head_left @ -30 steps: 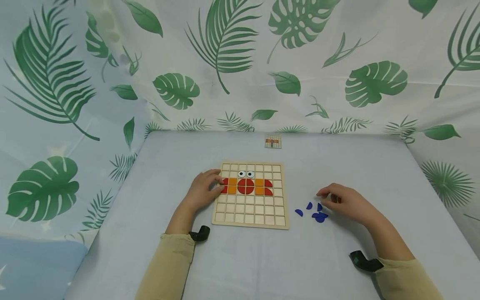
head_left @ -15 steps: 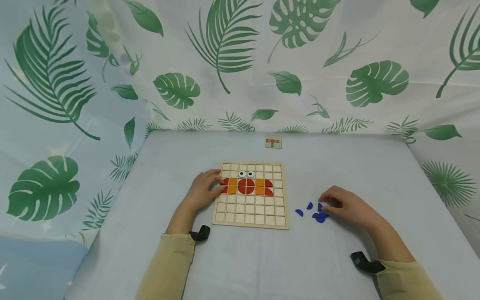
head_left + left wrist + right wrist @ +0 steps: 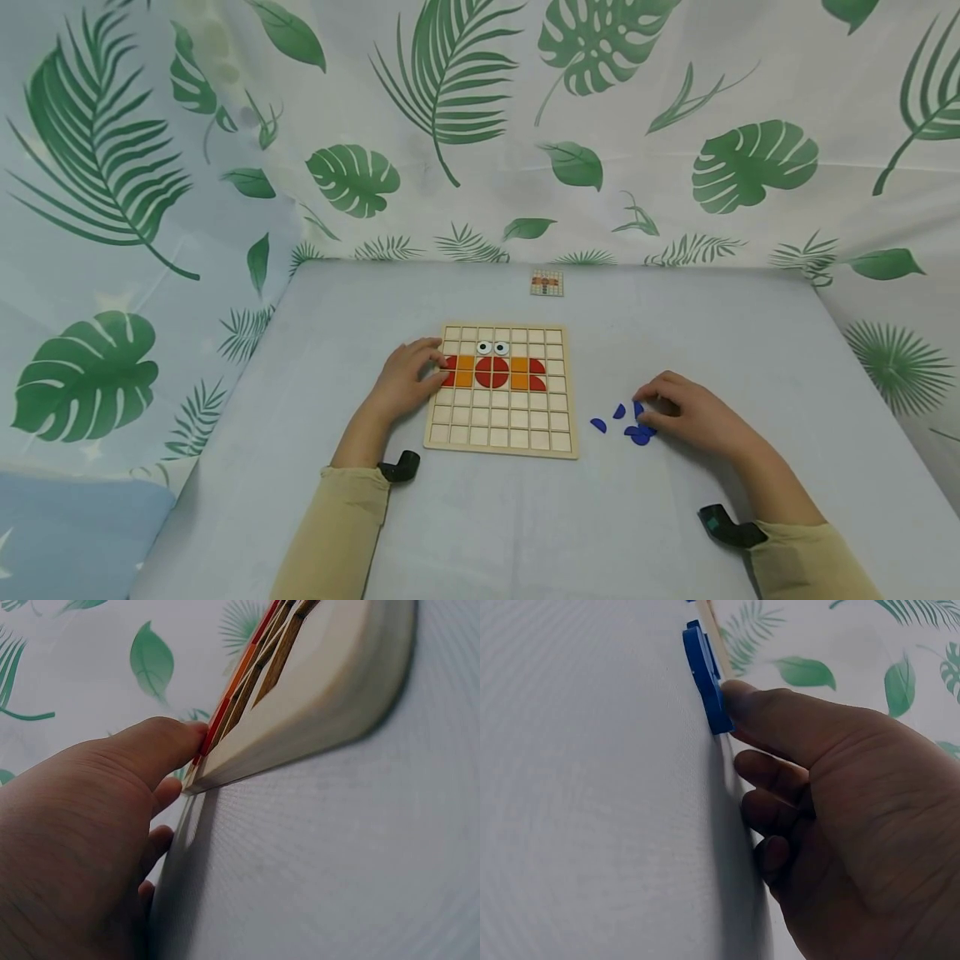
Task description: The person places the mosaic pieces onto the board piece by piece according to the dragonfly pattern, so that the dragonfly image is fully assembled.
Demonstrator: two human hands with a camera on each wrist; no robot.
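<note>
Dark-blue, flat half-disc pieces (image 3: 597, 426) lie scattered and partly overlapping on the white cloth (image 3: 637, 517), just to the right of the board. What has changed is at their far-right edge: a second ago the upright half-disc (image 3: 638, 407) stood clear of the fingertips, and now the right hand (image 3: 696, 412) has come in low, with that piece between thumb and index finger. The gap there is narrow, and the right wrist view shows the thumb against the blue; the index tip is hidden, so I cannot tell whether the piece is truly pinched. My reading is that one piece is being singled out, while all the blue in view is off the board.

Beyond that is the square, pale wooden grid board (image 3: 498, 417). The left hand (image 3: 405, 382) has not shifted; its thumb and loosely bent fingers touch the left edge, apparently steadying it. On the board sit a red disc made of quarters (image 3: 486, 367), orange squares (image 3: 519, 373), red rounded end pieces (image 3: 536, 382) and two black-and-white eyes (image 3: 484, 347).

Farther back lies a small square picture card (image 3: 547, 283) with a similar red figure, its details too small to read, before a leaf-printed curtain (image 3: 637, 183).
</note>
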